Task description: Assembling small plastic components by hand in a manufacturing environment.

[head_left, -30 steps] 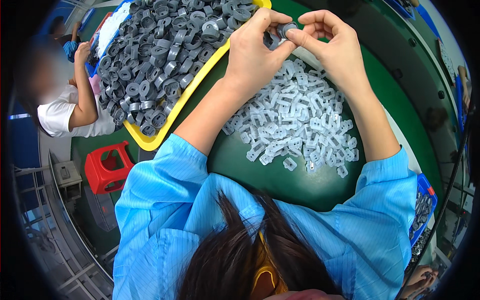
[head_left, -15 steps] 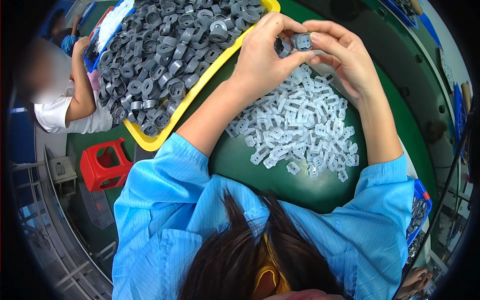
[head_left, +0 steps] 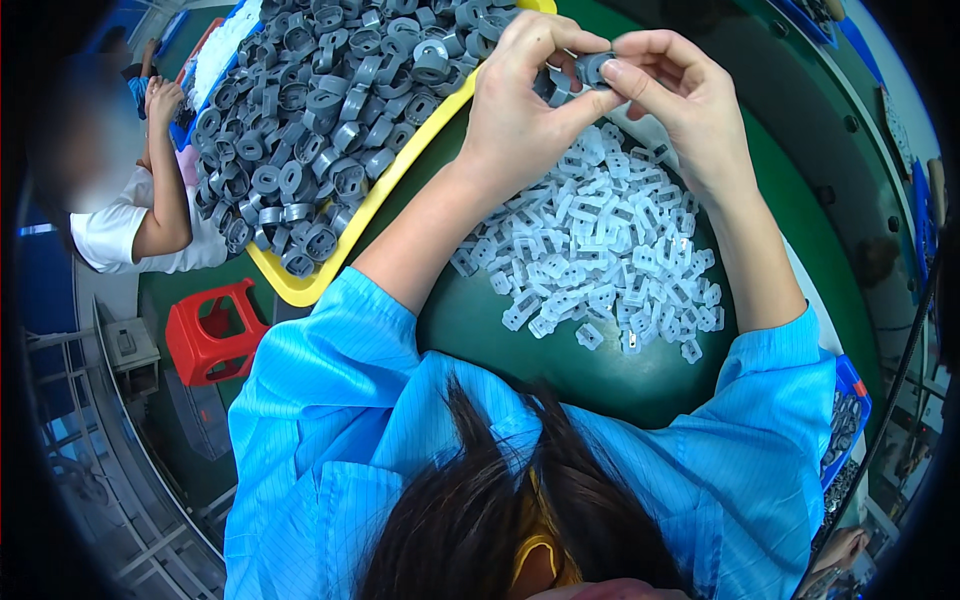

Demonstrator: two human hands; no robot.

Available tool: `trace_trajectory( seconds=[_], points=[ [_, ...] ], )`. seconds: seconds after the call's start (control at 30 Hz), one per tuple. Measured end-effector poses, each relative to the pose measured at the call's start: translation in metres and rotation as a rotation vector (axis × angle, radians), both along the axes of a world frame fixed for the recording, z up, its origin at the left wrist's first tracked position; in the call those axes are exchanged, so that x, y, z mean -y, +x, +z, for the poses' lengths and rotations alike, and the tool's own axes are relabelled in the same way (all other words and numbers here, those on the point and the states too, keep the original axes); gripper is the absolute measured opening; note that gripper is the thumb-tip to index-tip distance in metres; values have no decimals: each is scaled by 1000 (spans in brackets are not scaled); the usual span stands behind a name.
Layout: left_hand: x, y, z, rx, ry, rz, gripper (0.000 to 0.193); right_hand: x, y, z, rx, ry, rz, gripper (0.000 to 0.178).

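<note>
Work centres on a small, rounded, dark-grey plastic part (head_left: pixel 592 68), up between the two hands beyond a heap of translucent whitish plastic pieces (head_left: pixel 610 240). Left hand (head_left: pixel 530 105): thumb and forefinger bent into a partly closed loop, their tips gripping the part from its near and far sides. Right hand (head_left: pixel 690 105): thumb laid against the part, fingers curled in behind, a narrow pinch. More dark grey shows behind the left fingers; whether that hand has hold of it, I cannot tell. And below, the whitish heap spreads over the smooth green tabletop (head_left: pixel 480 345) between the forearms. Over to the left, a yellow-rimmed tray (head_left: pixel 296 288) brims with dark-grey, ring-shaped plastic parts (head_left: pixel 310 125), a red plastic stool (head_left: pixel 184 345) stands lower down, and a co-worker in a white top (head_left: pixel 165 240) raises both hands.
</note>
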State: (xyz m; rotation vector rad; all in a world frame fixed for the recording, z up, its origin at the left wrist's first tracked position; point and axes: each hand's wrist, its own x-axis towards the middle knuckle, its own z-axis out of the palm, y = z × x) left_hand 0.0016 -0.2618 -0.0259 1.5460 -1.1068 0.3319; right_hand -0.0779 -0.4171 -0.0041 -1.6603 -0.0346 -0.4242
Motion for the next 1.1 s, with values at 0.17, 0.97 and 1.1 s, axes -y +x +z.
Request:
trace_trajectory(
  seconds=[0.17, 0.97, 1.1],
  points=[
    [-1, -9, 19, 85, 107, 43, 34, 9, 0, 2, -147, 197, 201, 19],
    [-1, -3, 6, 57, 68, 49, 34, 26, 0, 3, -270, 354, 255, 27],
    [-2, -9, 10, 182, 142, 68, 37, 8, -2, 1, -183, 161, 178, 23]
  ],
)
